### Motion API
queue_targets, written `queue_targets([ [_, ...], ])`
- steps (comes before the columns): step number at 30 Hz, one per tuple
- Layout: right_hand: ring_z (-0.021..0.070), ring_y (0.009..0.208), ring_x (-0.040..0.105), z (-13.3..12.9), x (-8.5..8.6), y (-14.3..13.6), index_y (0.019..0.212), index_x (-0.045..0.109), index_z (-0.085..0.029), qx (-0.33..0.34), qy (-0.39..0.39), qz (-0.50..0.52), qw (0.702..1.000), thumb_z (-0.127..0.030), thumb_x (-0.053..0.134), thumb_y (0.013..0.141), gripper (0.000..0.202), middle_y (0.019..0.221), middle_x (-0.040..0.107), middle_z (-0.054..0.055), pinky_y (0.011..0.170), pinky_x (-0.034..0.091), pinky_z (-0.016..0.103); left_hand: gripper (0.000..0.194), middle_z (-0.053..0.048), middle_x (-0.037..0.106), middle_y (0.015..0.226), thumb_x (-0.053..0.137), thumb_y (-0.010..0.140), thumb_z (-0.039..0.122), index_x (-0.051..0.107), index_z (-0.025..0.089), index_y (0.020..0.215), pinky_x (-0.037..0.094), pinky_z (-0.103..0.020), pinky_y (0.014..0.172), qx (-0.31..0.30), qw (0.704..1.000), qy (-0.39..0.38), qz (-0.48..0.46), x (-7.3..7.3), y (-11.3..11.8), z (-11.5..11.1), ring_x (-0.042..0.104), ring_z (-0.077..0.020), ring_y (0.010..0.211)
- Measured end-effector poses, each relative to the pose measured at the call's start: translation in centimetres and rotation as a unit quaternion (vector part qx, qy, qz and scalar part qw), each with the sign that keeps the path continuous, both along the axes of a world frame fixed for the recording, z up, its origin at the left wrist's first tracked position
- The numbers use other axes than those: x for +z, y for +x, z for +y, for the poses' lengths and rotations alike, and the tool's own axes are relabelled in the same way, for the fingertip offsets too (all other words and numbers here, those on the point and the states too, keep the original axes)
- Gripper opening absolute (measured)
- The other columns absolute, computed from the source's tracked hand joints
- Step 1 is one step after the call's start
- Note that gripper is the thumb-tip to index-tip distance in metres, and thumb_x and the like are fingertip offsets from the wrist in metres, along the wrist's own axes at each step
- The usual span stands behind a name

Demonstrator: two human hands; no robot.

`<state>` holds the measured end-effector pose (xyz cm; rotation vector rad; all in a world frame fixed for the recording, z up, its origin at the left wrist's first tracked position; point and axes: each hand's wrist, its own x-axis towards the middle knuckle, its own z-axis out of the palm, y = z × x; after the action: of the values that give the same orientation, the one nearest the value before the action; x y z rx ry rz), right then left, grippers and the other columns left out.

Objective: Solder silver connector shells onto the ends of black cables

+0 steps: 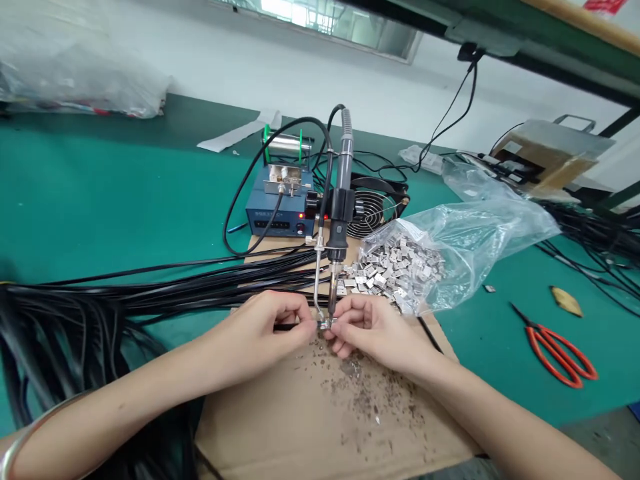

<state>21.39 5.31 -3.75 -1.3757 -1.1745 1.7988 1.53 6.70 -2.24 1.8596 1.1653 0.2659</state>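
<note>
Cables [170, 297] lying left of and beyond fingers [303, 330]; cardboard [270, 427] lying beneath. Soldering iron [339, 233] reaching down between both hands' fingertips. Control box [273, 217] sitting farther beyond, fan [373, 210] at its right. Bag [480, 233] holding metal parts [387, 267] beyond, rightward; scissors [537, 328] resting farther right.

A green-topped table [100, 193] meets a white wall [190, 53] beneath a bright window [320, 23].

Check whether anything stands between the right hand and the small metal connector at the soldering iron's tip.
Nothing visible does: the right hand has its fingertips at the connector. The soldering iron and bent metal tube reach down there.
</note>
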Motion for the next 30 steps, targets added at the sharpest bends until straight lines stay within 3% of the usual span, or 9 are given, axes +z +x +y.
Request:
queue_targets([
  [10, 0.0075, 0.045, 0.059, -0.15, 0.45, 0.56, 0.072, 0.065, -0.016, -0.031, -0.04, 0.077, 0.996, -0.012, 0.08, 0.057, 0.022, 0.062, 0.074, 0.001, 0.045, 0.049, 0.019, 0.024, 0.004, 0.058, 0.067, 0.05, 0.085, 0.034, 0.065, 0.021, 0.072, 0.035, -0.022, 0.056, 0.035, 0.999, -0.024, -0.019, -0.65, 0.19, -0.55, 0.048, -0.0146, 0.065],
  [15, 0.0072, 0.045, 0.058, -0.19, 0.53, 0.43, 0.072, 0.066, -0.017, -0.04, -0.04, 0.074, 0.996, -0.012, 0.08, 0.057, 0.021, 0.062, 0.074, 0.001, 0.044, 0.048, 0.019, 0.025, 0.005, 0.052, 0.06, 0.051, 0.083, 0.032, 0.059, 0.02, 0.063, 0.032, -0.021, 0.052, 0.043, 0.998, -0.022, -0.043, -0.52, 0.39, -0.64, 0.043, -0.0124, 0.061],
  [30, 0.0072, 0.045, 0.057, -0.14, 0.52, 0.51, 0.073, 0.066, -0.017, -0.032, -0.029, 0.071, 0.997, -0.011, 0.08, 0.059, 0.02, 0.063, 0.074, 0.001, 0.042, 0.047, 0.018, 0.026, 0.001, 0.064, 0.067, 0.052, 0.084, 0.035, 0.066, 0.021, 0.069, 0.043, -0.024, 0.058, 0.04, 0.999, 0.006, -0.025, -0.55, 0.22, -0.57, 0.056, -0.0169, 0.065],
])
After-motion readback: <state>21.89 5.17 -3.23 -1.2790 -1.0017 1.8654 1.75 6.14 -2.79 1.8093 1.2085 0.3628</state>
